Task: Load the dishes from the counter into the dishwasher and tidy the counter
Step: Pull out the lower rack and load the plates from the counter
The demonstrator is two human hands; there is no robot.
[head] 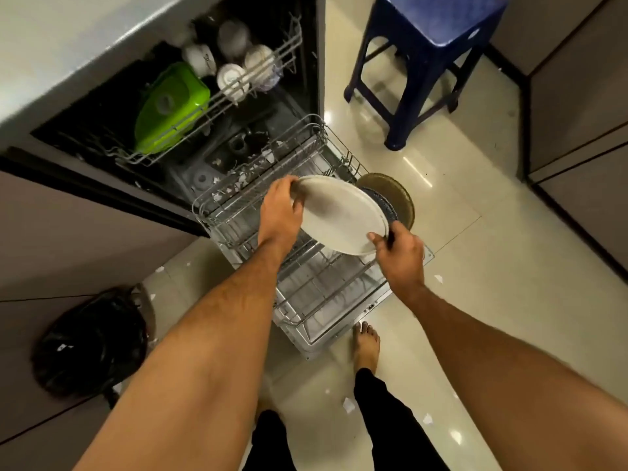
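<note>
Gripping the white plate (339,215) over the lower rack (306,294), both hands' fingers (295,202) curl round its rim.

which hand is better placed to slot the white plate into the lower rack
Left. The left hand grips the white plate by its far rim, directly over the lower rack. The right hand also seems to hold the darker plates stacked behind it.
</note>
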